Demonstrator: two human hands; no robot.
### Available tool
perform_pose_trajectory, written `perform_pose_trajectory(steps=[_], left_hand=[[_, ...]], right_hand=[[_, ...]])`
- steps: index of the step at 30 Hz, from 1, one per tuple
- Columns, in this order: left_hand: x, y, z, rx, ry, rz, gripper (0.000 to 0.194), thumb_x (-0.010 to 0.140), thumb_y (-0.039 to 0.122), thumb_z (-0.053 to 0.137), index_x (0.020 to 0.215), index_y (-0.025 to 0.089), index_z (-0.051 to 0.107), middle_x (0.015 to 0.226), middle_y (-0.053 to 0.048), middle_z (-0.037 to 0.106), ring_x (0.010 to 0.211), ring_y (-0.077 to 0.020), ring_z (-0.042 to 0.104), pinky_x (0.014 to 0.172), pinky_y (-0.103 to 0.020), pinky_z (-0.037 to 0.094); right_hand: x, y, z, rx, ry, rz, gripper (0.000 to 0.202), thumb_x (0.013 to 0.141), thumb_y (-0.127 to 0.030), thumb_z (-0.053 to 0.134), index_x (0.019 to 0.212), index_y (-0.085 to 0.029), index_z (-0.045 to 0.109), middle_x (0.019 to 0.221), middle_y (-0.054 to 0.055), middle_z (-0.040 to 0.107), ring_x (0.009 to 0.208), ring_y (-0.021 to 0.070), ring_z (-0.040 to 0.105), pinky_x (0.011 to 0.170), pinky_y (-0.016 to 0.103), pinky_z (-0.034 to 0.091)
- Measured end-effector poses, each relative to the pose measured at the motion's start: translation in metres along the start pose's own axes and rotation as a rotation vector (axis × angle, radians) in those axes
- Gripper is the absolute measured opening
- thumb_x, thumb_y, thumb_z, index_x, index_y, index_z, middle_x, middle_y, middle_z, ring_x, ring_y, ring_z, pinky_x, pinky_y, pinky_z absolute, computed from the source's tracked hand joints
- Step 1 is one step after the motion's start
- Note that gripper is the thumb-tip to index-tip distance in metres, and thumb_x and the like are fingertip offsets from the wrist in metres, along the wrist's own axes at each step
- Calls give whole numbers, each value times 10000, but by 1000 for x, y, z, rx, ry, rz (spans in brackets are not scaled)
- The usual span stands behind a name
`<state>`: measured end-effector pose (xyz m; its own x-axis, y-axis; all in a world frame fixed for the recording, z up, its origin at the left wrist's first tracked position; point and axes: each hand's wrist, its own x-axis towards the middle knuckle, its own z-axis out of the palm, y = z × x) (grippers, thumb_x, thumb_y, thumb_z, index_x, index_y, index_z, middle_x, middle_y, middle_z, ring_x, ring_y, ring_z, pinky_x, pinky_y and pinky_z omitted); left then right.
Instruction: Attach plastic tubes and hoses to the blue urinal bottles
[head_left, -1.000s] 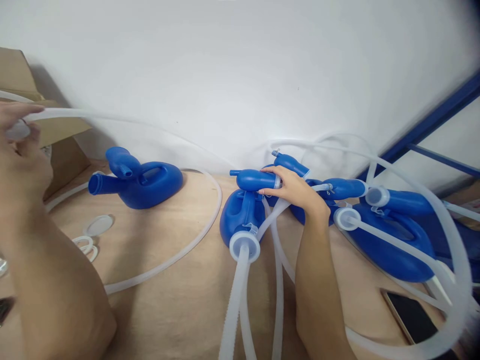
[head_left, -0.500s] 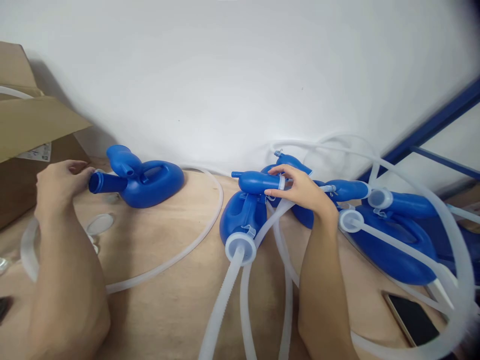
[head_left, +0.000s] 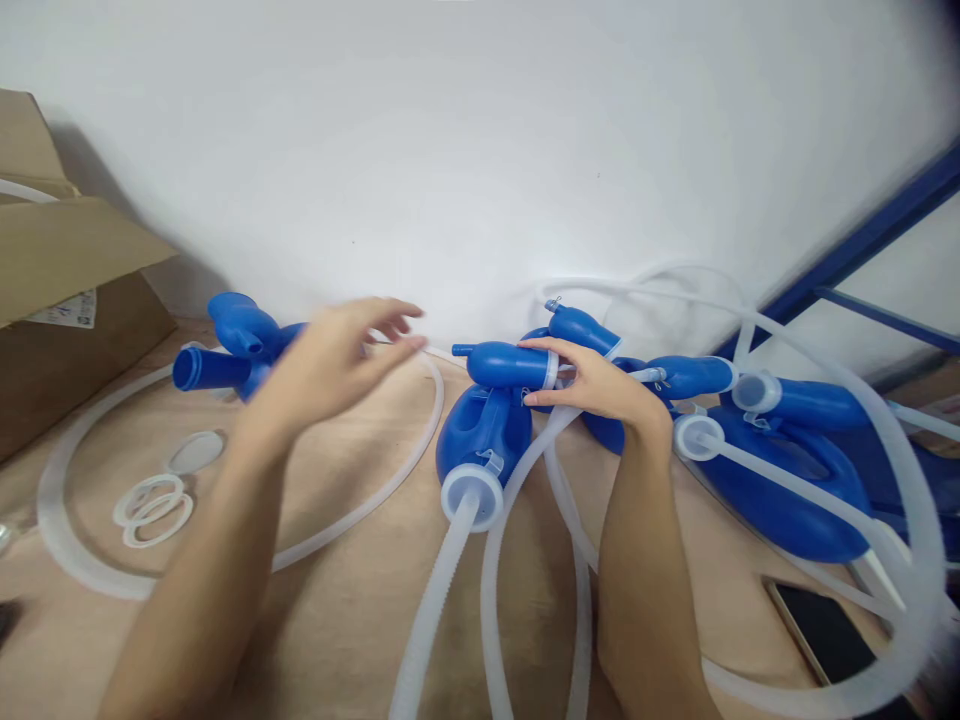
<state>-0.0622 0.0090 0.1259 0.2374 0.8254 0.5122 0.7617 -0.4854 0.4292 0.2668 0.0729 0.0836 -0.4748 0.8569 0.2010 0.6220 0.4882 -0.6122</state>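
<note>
My right hand (head_left: 600,382) has its thumb and fingers around the white-rimmed end of a blue bulb-shaped urinal funnel (head_left: 510,365). That funnel lies across the top of a blue plastic urinal bottle (head_left: 461,445), whose white cap (head_left: 474,498) has a ribbed clear hose (head_left: 431,610) running toward me. In mid-air to the left is my left hand (head_left: 337,355), slightly blurred, fingers apart and holding nothing. It partly hides another blue urinal bottle (head_left: 217,370) with an uncapped neck pointing left.
White rings (head_left: 187,505) and a round disc (head_left: 196,453) lie at left inside a looped hose (head_left: 56,530). An open cardboard box (head_left: 90,360) stands at far left. More capped bottles (head_left: 795,490), tangled hoses and a phone (head_left: 825,630) occupy the right, before a blue metal frame (head_left: 862,250).
My left hand has left the neck of the left bottle and swung right, toward the middle. The right hand stays on the funnel. The rings at left have come into full view.
</note>
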Motion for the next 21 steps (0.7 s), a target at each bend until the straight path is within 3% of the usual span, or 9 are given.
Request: perform_pose_trajectory(steps=[4, 7, 11, 13, 15, 17, 21], left_hand=[[15, -3, 72, -4, -215, 133, 680, 969, 530, 634, 1535, 175, 511, 1542, -158, 553, 1380, -325, 569, 1161, -455, 474], [21, -18, 100, 4, -242, 123, 759, 941, 517, 677, 1570, 168, 438, 1546, -191, 521, 1424, -365, 503, 1193, -510, 427], [24, -33, 98, 49, -218, 72, 736, 918, 641, 660, 1492, 211, 495, 1359, -144, 627, 1183, -348, 653, 1019, -469, 530], [25, -38, 89, 88, -219, 30, 738, 898, 692, 656, 1451, 222, 518, 1324, -130, 641, 1103, -346, 682, 942, -453, 546], [26, -41, 84, 117, -211, -7, 746, 878, 728, 657, 1417, 227, 530, 1307, -127, 653, 1077, -356, 688, 914, -456, 542], [26, -44, 82, 134, -208, -23, 753, 874, 750, 642, 1402, 226, 527, 1308, -133, 658, 1093, -370, 685, 917, -467, 534], [26, -48, 86, 126, -216, -28, 752, 883, 758, 618, 1398, 220, 514, 1313, -143, 659, 1139, -381, 677, 944, -480, 527]], right_hand=[[9, -5, 11, -18, -3, -104, 611, 839, -361, 824, 1416, -283, 641, 1439, 82, 656, 1314, 328, 619, 1075, 483, 555], [19, -6, 23, 59, -13, -132, 638, 855, -373, 803, 1448, -269, 591, 1478, 108, 612, 1365, 331, 589, 1089, 483, 555], [30, -2, 41, 246, -10, 1, 1166, 703, -374, 922, 1638, -257, 234, 1563, 195, 465, 1176, 319, 713, 997, 485, 616], [34, -2, 50, 237, -44, 69, 1329, 684, -339, 939, 1675, -262, 56, 1473, 201, 540, 1051, 303, 754, 967, 509, 623], [37, -4, 57, 177, -77, 94, 1264, 765, -311, 890, 1687, -235, 29, 1268, 152, 680, 1021, 305, 759, 993, 529, 599], [40, -7, 62, 147, -72, 80, 1140, 828, -274, 840, 1692, -197, 100, 1130, 116, 743, 1053, 309, 752, 1025, 517, 575], [43, -10, 64, 175, -20, 35, 1095, 799, -169, 840, 1691, -164, 205, 1037, 83, 798, 1023, 281, 768, 1003, 440, 582]])
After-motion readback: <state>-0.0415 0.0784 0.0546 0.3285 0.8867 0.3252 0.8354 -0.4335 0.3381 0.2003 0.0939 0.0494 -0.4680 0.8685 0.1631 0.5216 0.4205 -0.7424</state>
